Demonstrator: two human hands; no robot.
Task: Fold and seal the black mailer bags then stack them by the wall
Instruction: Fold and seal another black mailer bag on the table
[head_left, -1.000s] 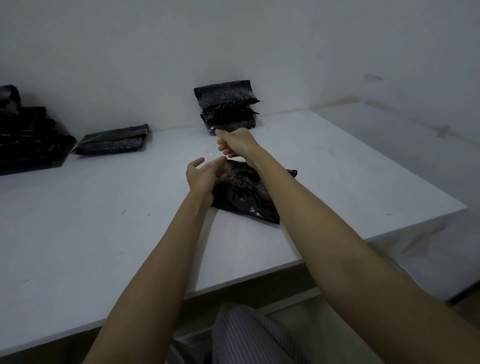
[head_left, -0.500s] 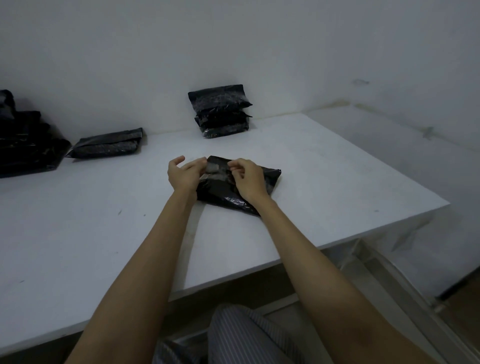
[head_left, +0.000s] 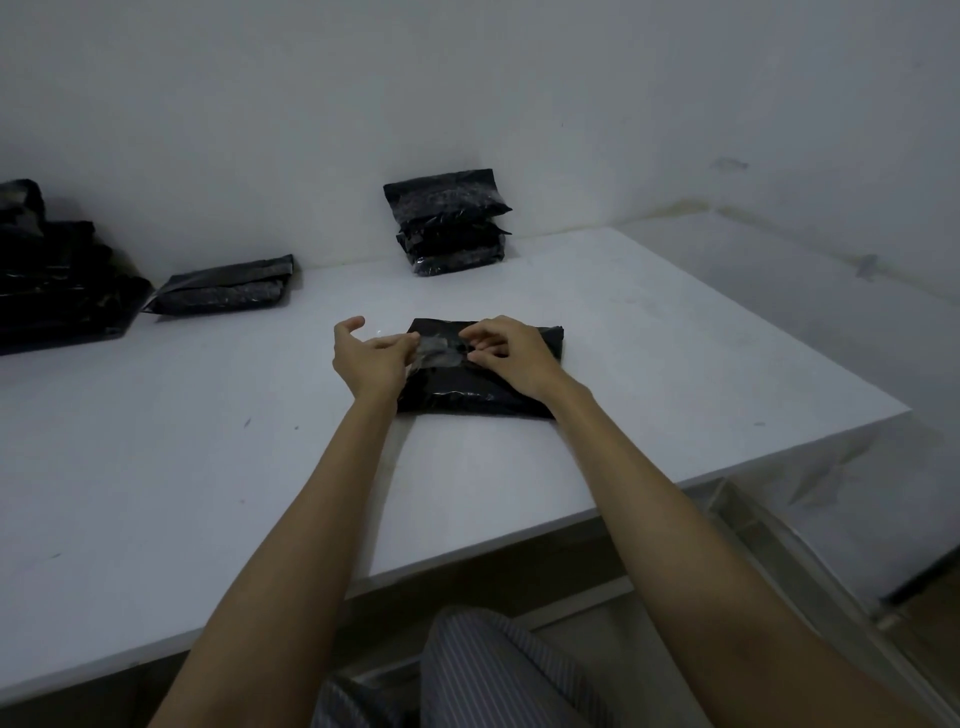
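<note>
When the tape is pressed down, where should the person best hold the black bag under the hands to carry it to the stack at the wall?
Probably by its two short ends, one hand from each side. The folded mailer bag lies flat and wide on the table, the left hand and right hand already at either end, so gripping there should avoid the clear tape.

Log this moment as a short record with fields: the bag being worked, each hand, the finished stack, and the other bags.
bag in work: black mailer bag flat on the white table, clear tape strip across its top
left hand: pinches the tape's left end
right hand: fingers curled on the tape's right end
finished stack: against the wall
other bags: single bag to the left; dark pile at far left
</note>
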